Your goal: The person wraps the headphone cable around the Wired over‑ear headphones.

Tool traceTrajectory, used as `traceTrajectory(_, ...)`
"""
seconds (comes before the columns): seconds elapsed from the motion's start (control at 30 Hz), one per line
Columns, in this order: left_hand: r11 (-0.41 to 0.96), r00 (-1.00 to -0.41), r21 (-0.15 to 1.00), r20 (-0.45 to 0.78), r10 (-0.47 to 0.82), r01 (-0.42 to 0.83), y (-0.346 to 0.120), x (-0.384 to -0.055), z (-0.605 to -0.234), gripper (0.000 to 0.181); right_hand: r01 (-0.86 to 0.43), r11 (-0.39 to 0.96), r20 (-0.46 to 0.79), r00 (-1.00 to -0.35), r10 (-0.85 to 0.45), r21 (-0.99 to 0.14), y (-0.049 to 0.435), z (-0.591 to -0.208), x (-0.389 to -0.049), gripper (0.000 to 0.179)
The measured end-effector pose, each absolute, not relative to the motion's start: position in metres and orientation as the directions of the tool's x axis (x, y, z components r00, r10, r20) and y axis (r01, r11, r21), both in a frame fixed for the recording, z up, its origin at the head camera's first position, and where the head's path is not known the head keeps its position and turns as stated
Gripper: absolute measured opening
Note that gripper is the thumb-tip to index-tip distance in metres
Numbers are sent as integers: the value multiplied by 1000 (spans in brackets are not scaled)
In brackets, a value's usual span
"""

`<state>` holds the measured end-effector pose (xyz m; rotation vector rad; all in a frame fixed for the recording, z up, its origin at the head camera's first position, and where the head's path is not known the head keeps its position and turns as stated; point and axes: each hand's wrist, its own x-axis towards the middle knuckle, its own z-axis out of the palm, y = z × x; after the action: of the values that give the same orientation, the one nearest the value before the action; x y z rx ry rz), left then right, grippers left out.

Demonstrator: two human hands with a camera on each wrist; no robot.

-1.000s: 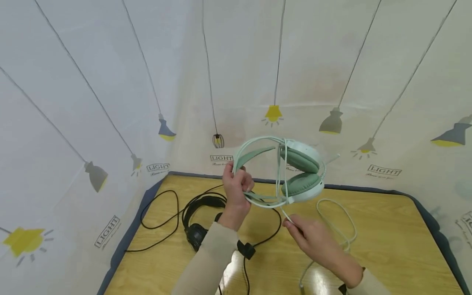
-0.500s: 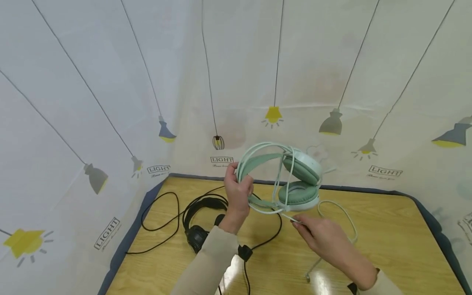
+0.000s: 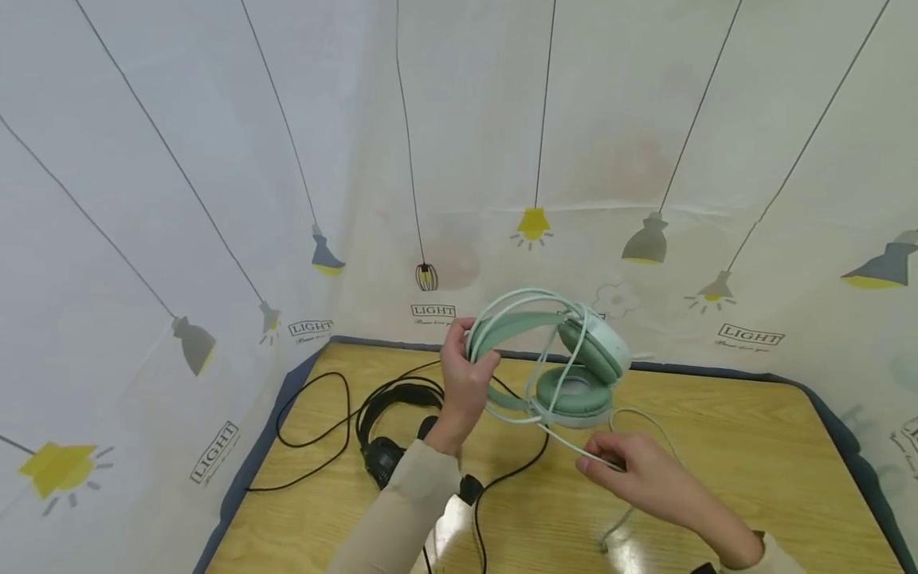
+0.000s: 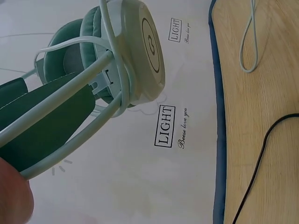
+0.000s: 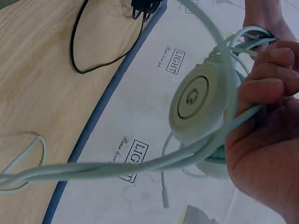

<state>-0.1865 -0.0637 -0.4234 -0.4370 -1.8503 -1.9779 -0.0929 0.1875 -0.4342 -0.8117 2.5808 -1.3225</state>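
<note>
My left hand (image 3: 463, 391) grips the headband of a mint-green headset (image 3: 610, 347) above the table. Its padded ear cups (image 3: 574, 392) lie to the right of that hand, tilted toward each other. Loops of the headset's own cable (image 3: 570, 367) run across the band and cups. Below and right of the cups, my right hand (image 3: 653, 482) pinches the pale cable between thumb and curled fingers. In the right wrist view, more cable (image 5: 135, 168) trails from this hand toward the table. A thin microphone boom (image 5: 164, 186) sticks out beside one cup.
A black headset (image 3: 383, 458) lies on the wooden table (image 3: 753, 446) behind my left forearm, its black cable (image 3: 347, 430) looped to the left. The pale cable's loose end (image 3: 606, 542) lies at the front. A lamp-patterned sheet (image 3: 480, 159) rises beyond the table's dark edge.
The green headset has sunk a little and turned, so the cups sit lower. My right hand has moved right and down with the cable, and a longer stretch shows between hand and headset.
</note>
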Motion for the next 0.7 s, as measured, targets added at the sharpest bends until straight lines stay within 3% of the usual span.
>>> traceTrajectory(0.27,-42,-875,874,482,-47,484,-69,-187,-429,36,-461,459,175,-824,-538,-760,198,-429,-89,14)
traceTrajectory(0.7,-13,-860,860,511,-1,511,-73,-186,-425,39,-628,582,364,-776,-515,-516,213,-416,-88,16)
